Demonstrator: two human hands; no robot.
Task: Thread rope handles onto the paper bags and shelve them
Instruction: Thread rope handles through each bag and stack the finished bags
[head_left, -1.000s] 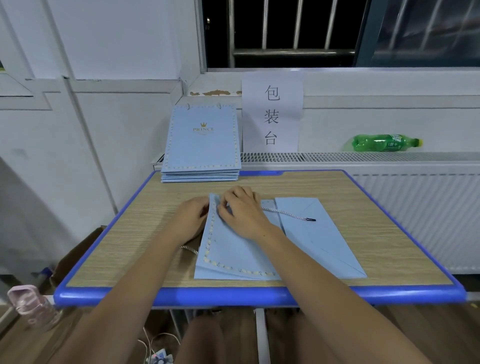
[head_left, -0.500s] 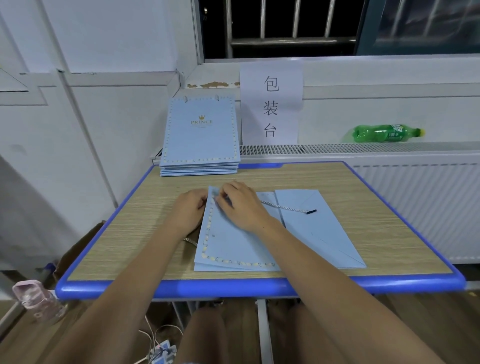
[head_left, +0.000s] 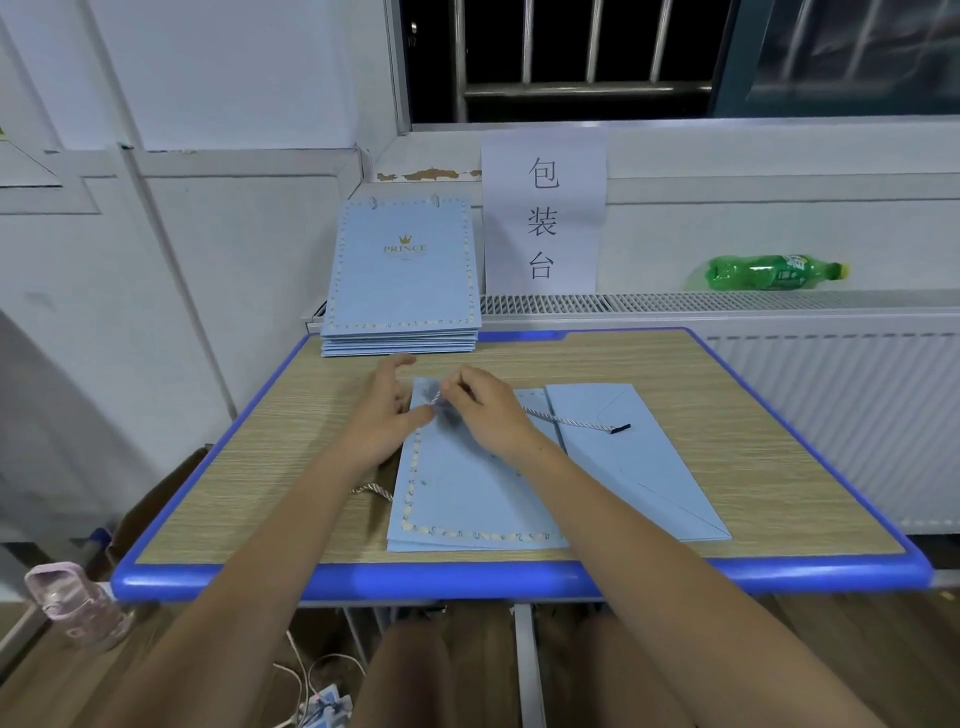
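Stacked bags (head_left: 402, 270) read "PRINCE"; wall sign (head_left: 543, 218) reads "包装台".

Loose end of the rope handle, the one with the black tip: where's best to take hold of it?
Pinch the rope handle just behind its black tip, coming from above. That end lies free and flat on the paper bag, right of the right hand, and the stiff tip should feed a hole best.

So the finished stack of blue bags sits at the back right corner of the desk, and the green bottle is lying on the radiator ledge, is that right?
Not quite. The head view shows the stack of blue bags at the back left corner of the desk, not the back right. The green bottle is indeed lying on its side on the radiator ledge.
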